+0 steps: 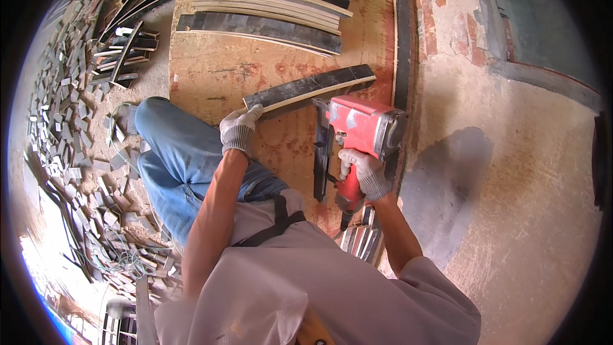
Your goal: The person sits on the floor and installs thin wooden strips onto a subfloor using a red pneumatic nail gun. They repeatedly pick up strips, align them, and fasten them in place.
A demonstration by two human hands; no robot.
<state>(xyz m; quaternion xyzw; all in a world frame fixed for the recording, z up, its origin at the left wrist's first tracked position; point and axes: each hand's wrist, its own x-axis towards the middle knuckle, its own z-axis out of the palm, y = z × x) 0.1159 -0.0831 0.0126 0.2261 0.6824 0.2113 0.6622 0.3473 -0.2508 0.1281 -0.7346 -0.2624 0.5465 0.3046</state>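
The gloved right hand (365, 172) grips the handle of a red nail gun (361, 129), its nose down on a dark strip (320, 153). The left hand (239, 129) presses flat on the angled dark plank (311, 87), steadying it against the plywood sheet (217, 70).

We see warm, bright daylight across the scene, with glare blown out at the lower left rim. A dark soft shadow lies on the pale concrete floor (447, 172). Fisheye distortion bends edges; corners go black.
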